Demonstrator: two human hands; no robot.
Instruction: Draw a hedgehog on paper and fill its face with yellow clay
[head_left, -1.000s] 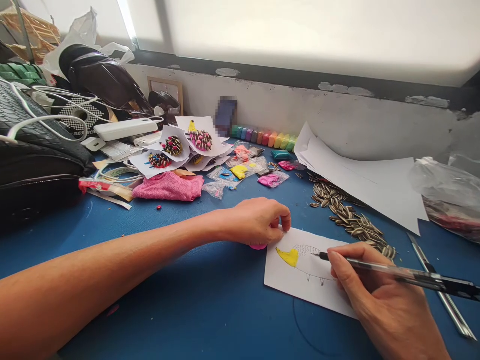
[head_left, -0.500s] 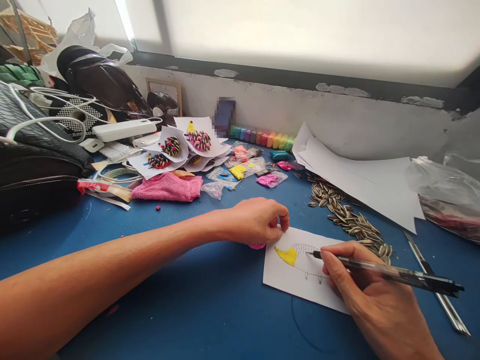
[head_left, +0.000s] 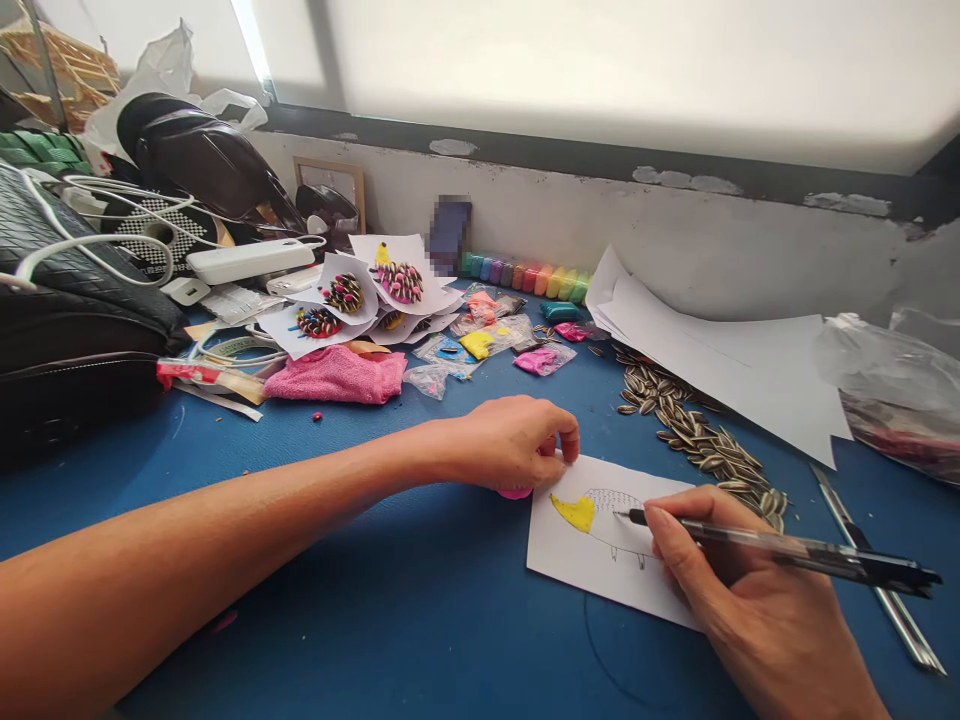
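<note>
My right hand (head_left: pixel 750 590) is closed around a black pen (head_left: pixel 795 550), its tip touching a small sheet of white paper (head_left: pixel 570 575). On the sheet is an outlined animal with short legs, its pointed head filled in with yellow clay (head_left: pixel 576 514). Small pen strokes cover the upper part of the body. My left hand (head_left: pixel 517 440) is curled, its fingertips pressing on the sheet's upper left corner. A bit of pink clay (head_left: pixel 514 492) peeks out beneath that hand, mostly hidden.
Striped sunflower seeds (head_left: pixel 705 440) lie behind the paper, beside larger white sheets (head_left: pixel 720 350). To the right is a utility knife (head_left: pixel 885 590). Further back are bagged clay (head_left: pixel 476 345), a pink cloth (head_left: pixel 337 375) and seed-covered pictures (head_left: pixel 397 280). A black bag (head_left: pixel 75 340) stands left.
The pen tip has shifted slightly right across the drawn body, and the right hand with it. My left hand stays on the corner.
</note>
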